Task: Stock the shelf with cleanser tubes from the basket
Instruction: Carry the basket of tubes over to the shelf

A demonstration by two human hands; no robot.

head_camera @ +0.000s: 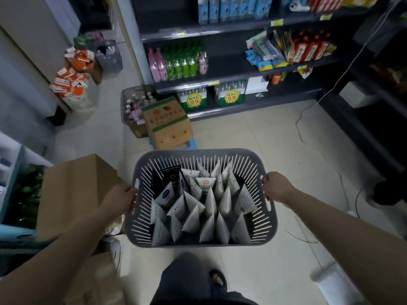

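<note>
Plainly, this is the carrying step: the grey slotted plastic basket [201, 244] hangs in the air between the person's two hands, above the pale tiled floor [275, 137], and none of the stocking proper has begun. The left hand [120, 198] is curled around the basket's left rim by the handle slot, and the right hand [275, 187] is closed over the right rim in the same way, so both are fully occupied. Inside, the white cleanser tubes [210, 202] stand packed upright with their crimped ends pointing up, together with a few black tubes [169, 177] at the far left corner. The dark metal shelving unit [220, 29] stands ahead, well apart from the basket, its tiers holding green and pink bottles [178, 62], red boxes [310, 48] and blue packets [233, 7]; which tier is meant for the tubes cannot be told from here. A brown cardboard carton with a green band [167, 124] sits on the floor between the person and the shelf. The next move likely calls for stepping closer around that carton, then setting the basket down, since one hand must be freed before any tube can be lifted out.
</note>
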